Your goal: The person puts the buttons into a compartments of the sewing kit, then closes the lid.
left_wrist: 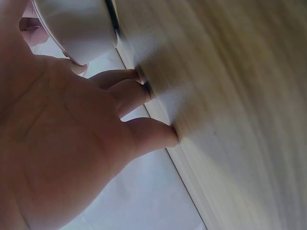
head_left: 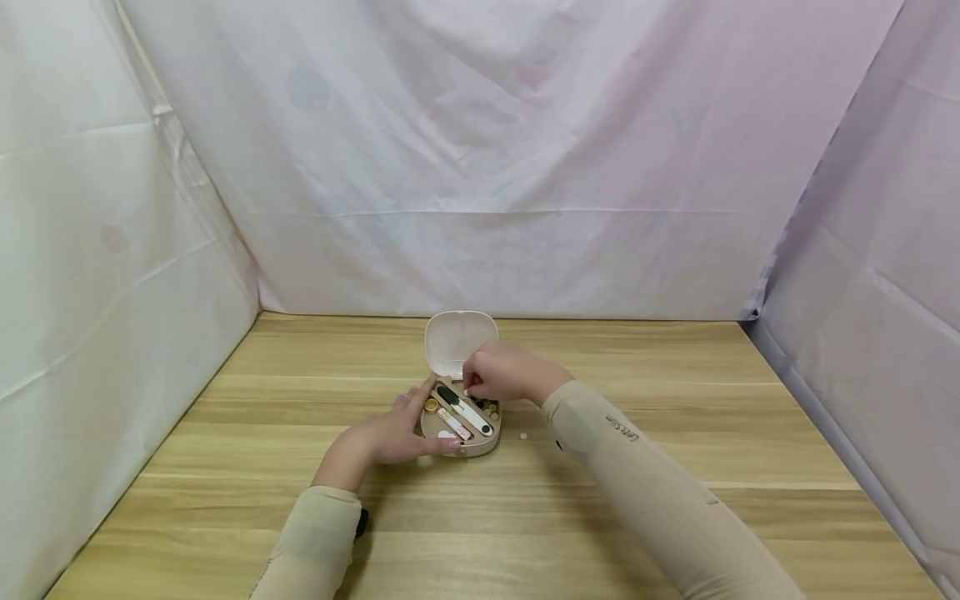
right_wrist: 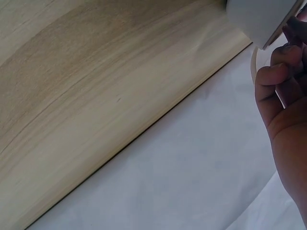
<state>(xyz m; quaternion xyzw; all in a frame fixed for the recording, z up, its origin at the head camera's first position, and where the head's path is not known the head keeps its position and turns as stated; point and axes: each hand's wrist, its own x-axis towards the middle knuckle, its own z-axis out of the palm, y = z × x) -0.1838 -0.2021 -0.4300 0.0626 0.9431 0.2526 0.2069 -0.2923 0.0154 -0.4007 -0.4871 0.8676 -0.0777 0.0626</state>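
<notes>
A small cream sewing kit box (head_left: 480, 448) stands on the table with its lid (head_left: 460, 342) raised at the back. Inside lie small scissors with a white handle (head_left: 474, 417) and dark sheath, a pink-and-white patterned strip (head_left: 453, 423), a gold ring-shaped piece (head_left: 431, 405) and several buttons (head_left: 492, 412). My left hand (head_left: 390, 433) grips the box from the left, thumb at the front, forefinger at the far side; its other fingers (left_wrist: 153, 134) touch the table. With curled fingers, my right hand (head_left: 506, 372) reaches over the box's back right part. I cannot tell what its fingertips hold; a pale speck shows beside them.
A small white disc (head_left: 523, 436) lies on the wooden table (head_left: 637, 483), right of the box. White cloth hangs behind the table (head_left: 487, 167) and along both sides.
</notes>
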